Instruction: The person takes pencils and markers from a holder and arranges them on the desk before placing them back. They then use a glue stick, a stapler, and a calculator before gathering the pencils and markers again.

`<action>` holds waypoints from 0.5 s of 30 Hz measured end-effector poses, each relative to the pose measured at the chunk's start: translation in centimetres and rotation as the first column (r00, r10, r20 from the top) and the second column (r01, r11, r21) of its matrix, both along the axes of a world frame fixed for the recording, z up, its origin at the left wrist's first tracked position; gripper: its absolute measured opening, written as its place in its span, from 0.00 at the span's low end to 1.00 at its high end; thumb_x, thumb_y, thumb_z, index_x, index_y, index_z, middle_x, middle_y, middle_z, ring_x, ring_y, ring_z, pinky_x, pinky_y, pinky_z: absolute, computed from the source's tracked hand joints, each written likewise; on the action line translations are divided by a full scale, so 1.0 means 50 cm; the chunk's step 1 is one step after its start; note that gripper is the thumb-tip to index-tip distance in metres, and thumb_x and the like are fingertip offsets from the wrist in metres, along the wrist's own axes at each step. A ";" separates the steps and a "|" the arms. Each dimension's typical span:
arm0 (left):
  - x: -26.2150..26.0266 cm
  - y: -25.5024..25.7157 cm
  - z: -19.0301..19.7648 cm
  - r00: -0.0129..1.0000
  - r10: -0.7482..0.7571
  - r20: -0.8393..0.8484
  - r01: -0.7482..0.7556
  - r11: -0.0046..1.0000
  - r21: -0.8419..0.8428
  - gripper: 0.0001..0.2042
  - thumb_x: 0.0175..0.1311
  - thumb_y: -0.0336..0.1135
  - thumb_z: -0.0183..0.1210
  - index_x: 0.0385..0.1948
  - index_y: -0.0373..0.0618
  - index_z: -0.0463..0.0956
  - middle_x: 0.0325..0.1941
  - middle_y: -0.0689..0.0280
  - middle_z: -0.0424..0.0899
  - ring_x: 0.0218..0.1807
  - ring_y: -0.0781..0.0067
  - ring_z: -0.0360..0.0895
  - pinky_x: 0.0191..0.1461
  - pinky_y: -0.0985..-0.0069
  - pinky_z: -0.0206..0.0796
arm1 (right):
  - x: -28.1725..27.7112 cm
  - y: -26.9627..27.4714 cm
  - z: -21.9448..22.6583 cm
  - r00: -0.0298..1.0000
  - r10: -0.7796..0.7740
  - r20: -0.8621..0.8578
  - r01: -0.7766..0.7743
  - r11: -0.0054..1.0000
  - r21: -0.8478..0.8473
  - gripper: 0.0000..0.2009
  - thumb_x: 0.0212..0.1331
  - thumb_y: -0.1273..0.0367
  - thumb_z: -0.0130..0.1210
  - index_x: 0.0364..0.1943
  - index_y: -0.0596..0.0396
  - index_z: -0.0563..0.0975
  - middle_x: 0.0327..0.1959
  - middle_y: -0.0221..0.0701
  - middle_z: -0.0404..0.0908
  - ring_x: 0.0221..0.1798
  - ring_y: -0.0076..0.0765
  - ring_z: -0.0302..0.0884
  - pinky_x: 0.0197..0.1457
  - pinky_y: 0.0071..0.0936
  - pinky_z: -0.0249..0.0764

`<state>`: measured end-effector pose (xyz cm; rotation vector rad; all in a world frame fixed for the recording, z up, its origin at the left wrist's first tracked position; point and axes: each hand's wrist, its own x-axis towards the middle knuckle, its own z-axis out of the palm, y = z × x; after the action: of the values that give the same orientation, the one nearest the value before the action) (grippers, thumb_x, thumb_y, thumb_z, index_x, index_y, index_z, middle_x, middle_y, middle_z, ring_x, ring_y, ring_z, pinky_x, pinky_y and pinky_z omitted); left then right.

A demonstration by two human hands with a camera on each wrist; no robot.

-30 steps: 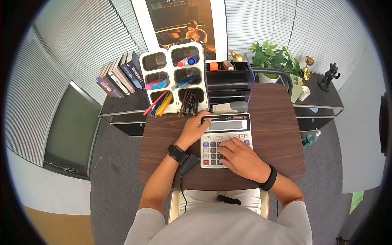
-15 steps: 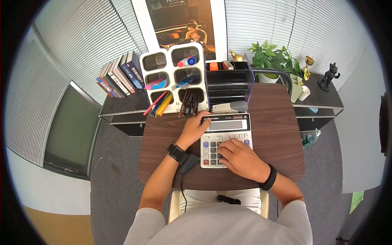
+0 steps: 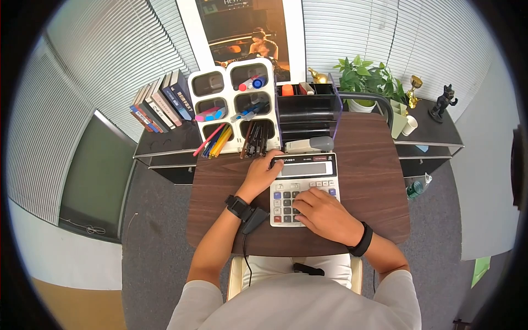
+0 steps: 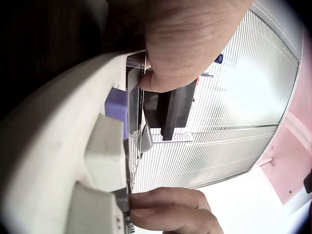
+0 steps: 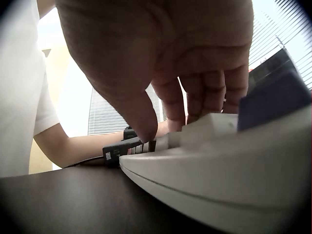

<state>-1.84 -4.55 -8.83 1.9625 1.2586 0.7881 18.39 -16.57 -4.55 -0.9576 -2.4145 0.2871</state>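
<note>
A white desktop calculator point(image 3: 304, 177) lies on the brown wooden desk point(image 3: 220, 181) in front of the person. At its upper left corner the left hand point(image 3: 260, 177) grips the edge, thumb on the face beside the display point(image 3: 306, 169). The left wrist view has that thumb point(image 4: 170, 80) close up, past a purple key point(image 4: 117, 109). Over the lower right keys the right hand point(image 3: 328, 216) is spread, its relaxed fingertips on the keypad. In the right wrist view its thumb point(image 5: 139, 117) comes down at the calculator's near edge.
Behind the calculator stand a white pen organizer point(image 3: 234, 146) with pens and pencils, a black tiered rack point(image 3: 308, 107), and a grey-white stapler-like object point(image 3: 309, 144). A potted plant point(image 3: 366, 82) and a white cup point(image 3: 410, 125) are at the back right, books point(image 3: 162, 102) at the back left.
</note>
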 end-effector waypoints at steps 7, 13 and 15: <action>-0.001 0.002 -0.005 1.000 -0.012 0.009 0.012 0.999 0.034 0.12 0.65 0.37 0.53 0.46 0.44 0.75 0.32 0.57 0.83 0.33 0.67 0.80 0.39 0.73 0.68 | 0.002 0.000 -0.001 1.000 -0.026 -0.001 0.026 1.000 -0.015 0.14 0.51 0.70 0.61 0.42 0.57 0.75 0.44 0.33 0.74 0.47 0.42 0.70 0.52 0.35 0.70; -0.003 0.002 -0.006 1.000 -0.013 0.013 0.013 0.999 0.030 0.12 0.65 0.37 0.53 0.46 0.44 0.75 0.34 0.57 0.83 0.34 0.65 0.80 0.39 0.73 0.68 | 0.001 -0.001 0.002 0.998 -0.056 -0.004 0.056 0.998 -0.029 0.17 0.51 0.69 0.62 0.46 0.57 0.75 0.46 0.34 0.74 0.49 0.42 0.70 0.53 0.35 0.70; -0.003 0.004 -0.009 0.999 -0.026 0.025 0.025 0.998 0.049 0.12 0.65 0.37 0.53 0.46 0.44 0.75 0.34 0.57 0.83 0.34 0.65 0.80 0.40 0.72 0.68 | -0.002 -0.003 0.006 0.997 -0.074 -0.011 0.074 0.997 -0.028 0.18 0.51 0.69 0.61 0.47 0.58 0.75 0.48 0.35 0.73 0.50 0.42 0.69 0.54 0.35 0.70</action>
<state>-1.98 -4.35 -9.28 1.9968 1.2076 0.8365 18.31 -16.73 -4.23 -1.0521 -2.3636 0.2993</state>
